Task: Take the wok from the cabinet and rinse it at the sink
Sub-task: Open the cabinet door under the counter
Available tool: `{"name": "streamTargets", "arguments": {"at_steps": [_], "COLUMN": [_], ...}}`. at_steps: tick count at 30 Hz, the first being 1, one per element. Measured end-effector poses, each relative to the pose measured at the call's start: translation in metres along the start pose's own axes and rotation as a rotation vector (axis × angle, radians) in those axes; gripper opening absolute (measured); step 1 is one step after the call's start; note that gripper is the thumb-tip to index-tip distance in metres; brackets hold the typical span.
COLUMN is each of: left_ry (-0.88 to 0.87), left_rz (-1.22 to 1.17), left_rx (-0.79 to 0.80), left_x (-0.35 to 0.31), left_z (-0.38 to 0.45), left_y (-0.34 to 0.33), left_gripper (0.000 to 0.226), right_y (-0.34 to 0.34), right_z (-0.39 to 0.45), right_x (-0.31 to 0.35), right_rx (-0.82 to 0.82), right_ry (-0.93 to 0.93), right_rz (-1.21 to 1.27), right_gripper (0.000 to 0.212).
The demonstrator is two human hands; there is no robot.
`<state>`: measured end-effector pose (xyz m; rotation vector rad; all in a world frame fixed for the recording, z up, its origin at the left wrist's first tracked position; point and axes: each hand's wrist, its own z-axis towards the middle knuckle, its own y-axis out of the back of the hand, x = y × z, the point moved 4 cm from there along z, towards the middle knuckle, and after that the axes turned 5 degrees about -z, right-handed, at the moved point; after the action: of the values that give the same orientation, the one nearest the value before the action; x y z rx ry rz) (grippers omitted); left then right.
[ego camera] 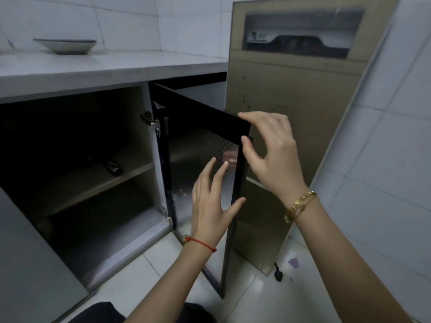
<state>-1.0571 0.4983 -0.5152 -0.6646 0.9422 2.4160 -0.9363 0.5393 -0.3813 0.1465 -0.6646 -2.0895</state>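
Observation:
A low cabinet (149,145) under the counter stands open, its inside dark. No wok shows in it; only a small dark object (114,168) lies on the middle shelf (93,180). The black-framed glass door (200,141) swings out toward me. My right hand (270,148) pinches the door's free top corner between thumb and fingers. My left hand (213,201) rests flat on the inner face of the door near its edge, fingers spread, thumb at the frame. No sink is in view.
A shallow white dish (65,46) sits on the grey countertop (112,68) at the back left. A tall brown cardboard box (296,85) leans against the tiled wall right of the door. A small black item (278,272) lies on the white floor tiles.

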Motion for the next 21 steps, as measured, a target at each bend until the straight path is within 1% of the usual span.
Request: {"name": "streamTargets", "arguments": {"at_steps": [4,9,15,21], "left_ry": [-0.012,0.026,-0.028,-0.062], "left_rz": [0.036,0.078,0.069,0.183], "left_rx": [0.002,0.045,0.148,0.275], "left_x": [-0.011,-0.017,-0.006,0.006], "left_z": [0.019,0.040,0.051,0.061], "left_y": [-0.039,-0.075,-0.092,-0.101], "left_gripper": [0.082,0.083,0.091,0.098], "right_y": [-0.001,-0.007,-0.015,-0.022], "right_z": [0.007,0.020,0.025,0.029], "right_x": [-0.030,-0.064,-0.082,-0.093], "right_rx": [0.017,0.056,-0.004,-0.038], "right_ry": [-0.004,-0.001,0.000,-0.028], "right_rz": [-0.135,-0.278,-0.382,-0.445], "right_gripper": [0.038,0.043,0.045,0.044]}}
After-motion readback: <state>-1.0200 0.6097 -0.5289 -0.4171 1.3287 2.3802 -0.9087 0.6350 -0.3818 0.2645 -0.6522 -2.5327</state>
